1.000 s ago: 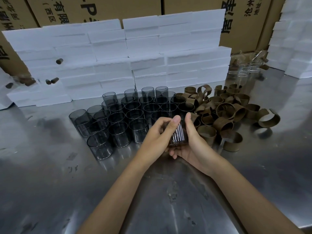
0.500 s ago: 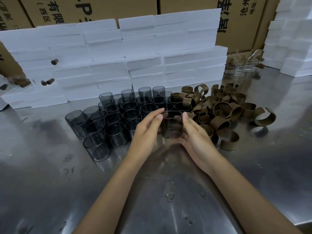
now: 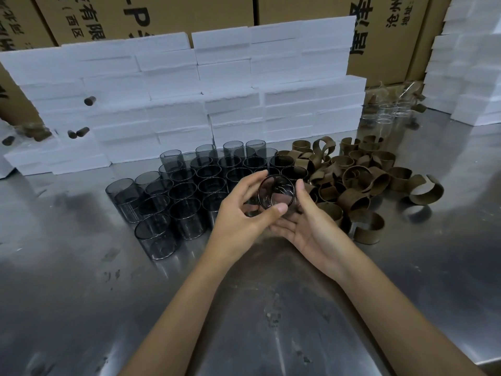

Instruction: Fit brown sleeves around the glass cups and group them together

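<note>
Smoky glossy glass cups [image 3: 187, 196]; matt brown paper sleeves [image 3: 360, 183]; scuffed shiny steel table [image 3: 81, 294]; rough white foam blocks [image 3: 168, 104].

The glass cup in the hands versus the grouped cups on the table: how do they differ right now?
The held cup is lifted and tilted, mouth toward the camera; the grouped cups stand upright on the steel table. The left hand and right hand grip the held cup; nothing touches the grouped cups. Both look like dark tinted glass.
</note>
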